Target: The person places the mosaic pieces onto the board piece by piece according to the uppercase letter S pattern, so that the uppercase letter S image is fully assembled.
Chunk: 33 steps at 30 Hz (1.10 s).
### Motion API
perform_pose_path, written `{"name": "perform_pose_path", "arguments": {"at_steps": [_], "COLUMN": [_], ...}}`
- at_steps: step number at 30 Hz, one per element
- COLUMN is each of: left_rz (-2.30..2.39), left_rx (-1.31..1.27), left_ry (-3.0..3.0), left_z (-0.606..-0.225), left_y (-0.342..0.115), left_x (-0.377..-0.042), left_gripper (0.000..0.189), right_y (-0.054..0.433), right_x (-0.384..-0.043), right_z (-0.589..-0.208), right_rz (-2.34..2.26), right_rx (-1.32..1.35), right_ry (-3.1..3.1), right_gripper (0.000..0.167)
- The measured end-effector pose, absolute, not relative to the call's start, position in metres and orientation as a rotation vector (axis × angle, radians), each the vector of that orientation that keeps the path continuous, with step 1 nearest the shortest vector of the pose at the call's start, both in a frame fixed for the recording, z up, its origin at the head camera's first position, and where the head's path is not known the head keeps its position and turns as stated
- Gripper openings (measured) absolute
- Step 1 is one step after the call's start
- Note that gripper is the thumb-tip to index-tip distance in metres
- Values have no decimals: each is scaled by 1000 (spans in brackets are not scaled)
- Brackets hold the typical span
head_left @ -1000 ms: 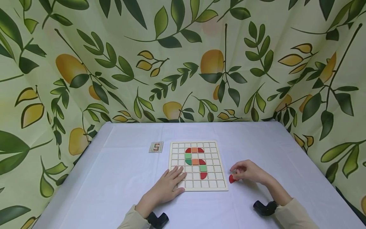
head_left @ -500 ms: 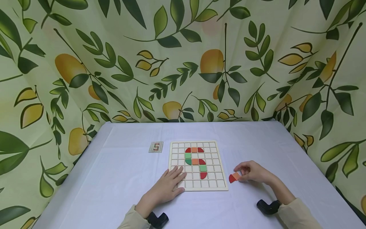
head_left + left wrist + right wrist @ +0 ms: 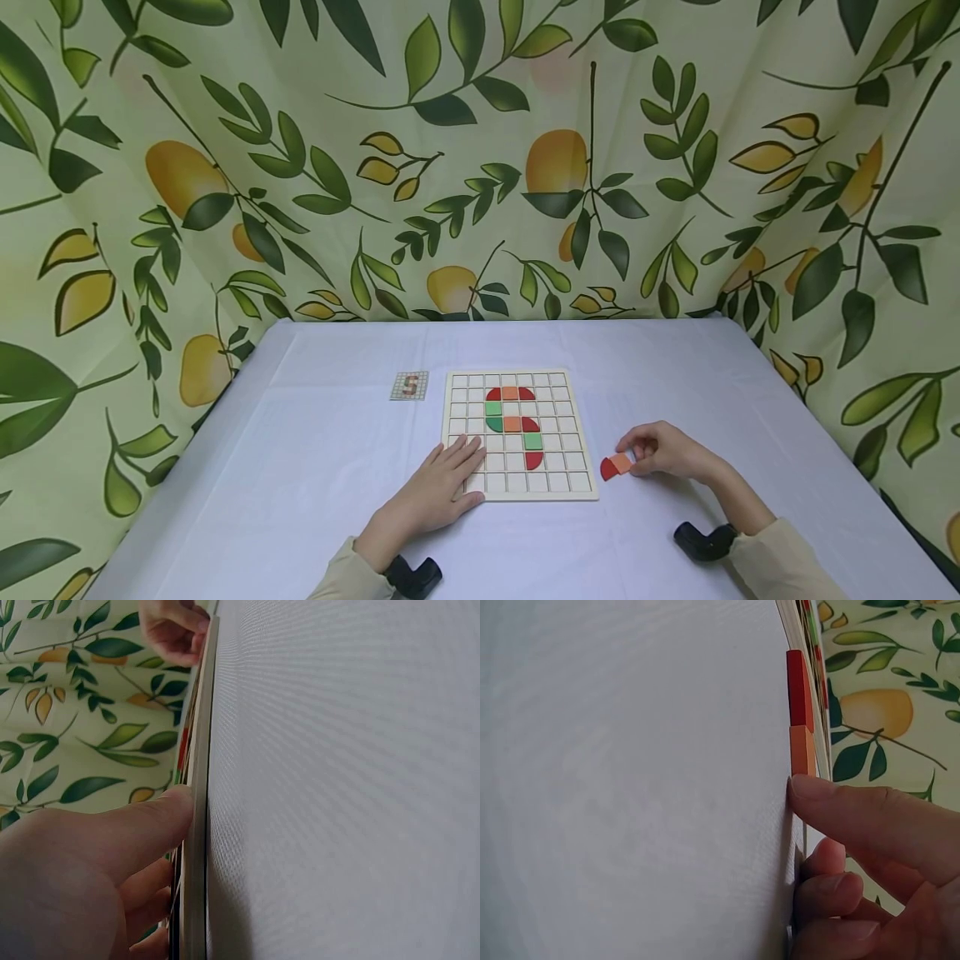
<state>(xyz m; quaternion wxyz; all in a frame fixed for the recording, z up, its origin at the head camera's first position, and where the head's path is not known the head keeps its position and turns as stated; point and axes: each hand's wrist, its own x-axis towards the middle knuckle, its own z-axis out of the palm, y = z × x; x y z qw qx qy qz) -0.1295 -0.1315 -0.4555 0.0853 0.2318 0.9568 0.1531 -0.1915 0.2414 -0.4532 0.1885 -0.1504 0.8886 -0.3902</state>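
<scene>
A wooden grid board (image 3: 558,483) lies on the white table, with red, orange and green tiles set in an S-like shape. My left hand (image 3: 435,492) rests flat on its lower left corner, fingers spread over the squares. In the left wrist view the thumb lies along the board's edge (image 3: 199,847). To the right of the board, my right hand (image 3: 663,450) pinches an orange square tile (image 3: 620,462) between thumb and index finger. A red quarter-round tile (image 3: 607,469) sits against that tile's left side. The right wrist view shows the thumb tip at the end of the orange tile (image 3: 801,748).
A small card (image 3: 409,386) printed with a gridded S pattern lies left of the board's top corner. Behind the table hangs a leaf-and-fruit patterned curtain (image 3: 480,192). Black wrist devices (image 3: 705,543) sit at both cuffs.
My right hand has shifted slightly right, and the orange tile, earlier hidden under the fingers, now shows beside the red one. The left hand stays put on the board.
</scene>
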Motion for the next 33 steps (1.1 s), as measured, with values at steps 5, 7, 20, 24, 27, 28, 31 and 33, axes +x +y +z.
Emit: {"name": "perform_pose_path", "arguments": {"at_steps": [5, 7, 20, 24, 27, 28, 31, 33], "left_rz": [463, 465, 442, 446, 453, 453, 450, 452], "left_rx": [690, 690, 698, 697, 696, 697, 698, 699], "left_ry": [2849, 2846, 2835, 2832, 2831, 2831, 2836, 2837], "left_z": [-456, -456, -454, -454, -454, -454, -454, -454], "left_y": [-131, -131, -131, -131, -131, -131, -131, -131], "left_x": [-130, -130, -131, -131, -131, -131, -130, -130], "left_gripper": [63, 63, 58, 59, 59, 59, 59, 59], "right_y": [243, 244, 249, 249, 248, 248, 246, 245], "right_x": [-192, -191, -190, -189, -189, -189, -189, -189], "right_z": [-455, -454, -453, -451, -450, -449, -448, -448], "right_rz": [-1113, -1122, -1085, -1101, -1114, -1118, -1129, -1126], "right_rx": [-455, -469, -484, -474, -471, -468, -446, -442], "right_ry": [2501, 2495, 2580, 2577, 2571, 2569, 2564, 2565], "right_gripper": [26, 25, 25, 25, 25, 26, 27, 27]}}
